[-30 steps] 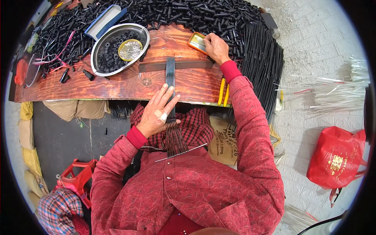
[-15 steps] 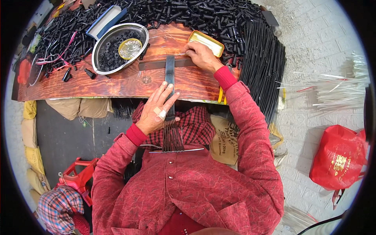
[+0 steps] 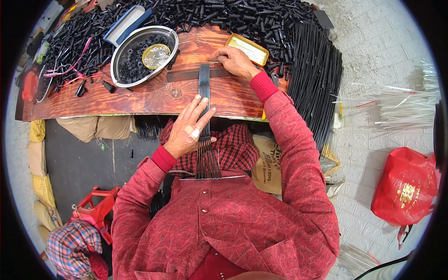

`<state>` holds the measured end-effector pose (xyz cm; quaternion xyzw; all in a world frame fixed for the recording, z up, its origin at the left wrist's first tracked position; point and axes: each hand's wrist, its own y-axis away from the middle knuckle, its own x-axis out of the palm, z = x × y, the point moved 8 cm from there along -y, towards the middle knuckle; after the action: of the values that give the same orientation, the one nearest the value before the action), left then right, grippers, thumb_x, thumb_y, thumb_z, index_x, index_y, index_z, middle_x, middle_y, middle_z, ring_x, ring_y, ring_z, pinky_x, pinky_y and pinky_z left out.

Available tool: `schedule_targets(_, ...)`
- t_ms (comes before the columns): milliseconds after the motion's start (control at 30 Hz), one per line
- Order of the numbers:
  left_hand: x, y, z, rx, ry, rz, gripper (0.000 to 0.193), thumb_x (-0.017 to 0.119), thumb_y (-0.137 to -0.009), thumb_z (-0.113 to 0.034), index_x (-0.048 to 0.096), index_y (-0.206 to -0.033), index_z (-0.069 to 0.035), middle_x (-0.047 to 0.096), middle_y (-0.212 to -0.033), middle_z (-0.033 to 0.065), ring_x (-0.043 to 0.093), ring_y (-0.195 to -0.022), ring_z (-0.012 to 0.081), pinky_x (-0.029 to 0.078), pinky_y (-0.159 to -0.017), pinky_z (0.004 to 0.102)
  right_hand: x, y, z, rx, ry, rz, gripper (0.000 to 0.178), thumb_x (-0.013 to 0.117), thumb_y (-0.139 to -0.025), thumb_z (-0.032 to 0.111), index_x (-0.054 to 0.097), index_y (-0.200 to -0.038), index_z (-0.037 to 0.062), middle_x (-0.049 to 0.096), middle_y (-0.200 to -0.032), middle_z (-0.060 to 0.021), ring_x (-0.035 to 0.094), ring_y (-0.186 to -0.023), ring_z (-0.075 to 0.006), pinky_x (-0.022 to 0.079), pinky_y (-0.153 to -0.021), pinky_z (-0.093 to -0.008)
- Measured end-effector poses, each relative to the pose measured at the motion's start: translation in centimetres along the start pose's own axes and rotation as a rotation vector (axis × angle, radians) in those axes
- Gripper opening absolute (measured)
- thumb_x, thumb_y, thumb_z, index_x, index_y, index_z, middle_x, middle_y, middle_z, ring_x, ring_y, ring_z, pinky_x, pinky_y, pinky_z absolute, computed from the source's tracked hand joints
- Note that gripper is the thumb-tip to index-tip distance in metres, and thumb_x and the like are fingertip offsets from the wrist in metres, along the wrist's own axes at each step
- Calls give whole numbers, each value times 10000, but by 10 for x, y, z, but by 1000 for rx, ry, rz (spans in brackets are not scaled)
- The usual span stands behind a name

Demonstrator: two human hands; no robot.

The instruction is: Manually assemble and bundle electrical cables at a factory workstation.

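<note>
A narrow row of thin black rods (image 3: 204,86) runs from the wooden table toward my lap. Its near ends fan out along a thin, pale straight rod (image 3: 231,177) against my jacket. My left hand (image 3: 185,133), with plasters on its back, lies over the row; its long fingers stretch across the rods and the thumb tip shows at their right side, apparently gripping them. At the far ends, my right hand (image 3: 237,64) is closed in a pinch on what looks like a thin wire. A dark flat bar (image 3: 182,75) lies crosswise under the rods.
An oval metal basin (image 3: 122,81) of small black parts holds a round tin (image 3: 156,56) of tiny silvery pieces. An open yellow tin (image 3: 247,48) stands beyond my right hand. Black tubes (image 3: 219,18) heap at the back; long black rods (image 3: 315,79) hang over the right edge.
My right hand has shifted slightly left and nearer to the far ends of the rods. My left hand holds nearly the same pose on the row.
</note>
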<state>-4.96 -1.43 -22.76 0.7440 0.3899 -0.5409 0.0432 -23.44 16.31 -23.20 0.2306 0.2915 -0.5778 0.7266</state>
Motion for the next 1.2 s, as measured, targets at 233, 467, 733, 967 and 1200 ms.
schedule_targets(233,0,0,1,-7,10,4,848,762,-767,-505,462,-1467,-131,378,-1539,175,306,-1460,401,316,-1164,529,4,-1,-1,31,-1,20,264,554,-929,123,764,-1084,155,747,-1051,-111,698,-989,-266,531,-865,-363)
schedule_targets(467,-1,-1,-1,-8,9,0,835,760,-769,-505,474,-1456,-125,379,-1538,174,306,-1458,401,318,-1163,527,8,-3,-9,44,-86,38,262,566,-931,100,767,-1092,148,752,-1064,-99,696,-994,-222,525,-866,-338)
schedule_targets(733,-1,-1,-1,-10,13,0,836,757,-770,-505,471,-1459,-127,379,-1539,171,306,-1459,399,317,-1164,528,6,-2,2,74,-35,78,218,590,-962,84,734,-1124,64,739,-1001,-74,660,-925,-151,517,-850,-296)
schedule_targets(967,0,-1,0,-16,15,6,845,762,-768,-501,462,-1468,-137,373,-1545,170,303,-1461,398,317,-1165,528,5,-3,6,67,11,71,220,595,-956,88,737,-1122,63,745,-1027,-81,677,-943,-167,521,-862,-304)
schedule_targets(1200,1,-1,0,-15,8,3,854,773,-758,-494,461,-1469,-137,373,-1545,168,304,-1460,398,319,-1164,526,9,-7,1,-23,-46,83,214,593,-959,85,721,-1120,28,739,-1054,-90,677,-993,-176,520,-900,-308)
